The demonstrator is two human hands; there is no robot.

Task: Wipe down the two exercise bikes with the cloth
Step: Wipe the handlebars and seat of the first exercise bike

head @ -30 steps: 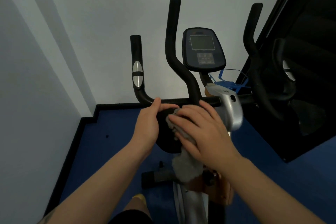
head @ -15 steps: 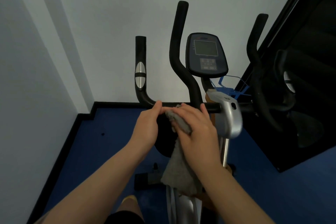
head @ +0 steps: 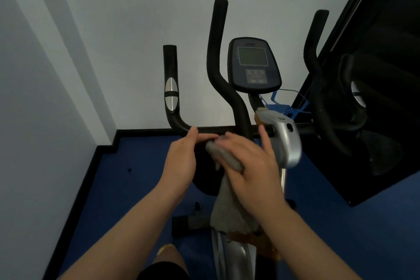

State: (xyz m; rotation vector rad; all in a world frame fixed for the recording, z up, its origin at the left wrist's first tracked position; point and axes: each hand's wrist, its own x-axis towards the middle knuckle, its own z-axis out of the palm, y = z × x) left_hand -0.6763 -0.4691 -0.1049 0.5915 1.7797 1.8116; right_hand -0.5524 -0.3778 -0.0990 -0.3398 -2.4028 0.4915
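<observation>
Corner of white walls, blue floor (head: 118,188). Left hand (head: 181,161) grip curls round the bike's handlebar (head: 204,130). Right hand (head: 252,163) grip pinches the cloth (head: 223,157) just below it. Advice: brace left, wrap cloth round bar, stroke outward.

Dim, cool indoor light, soft shadows, wide-angle edge distortion, slight blur
</observation>
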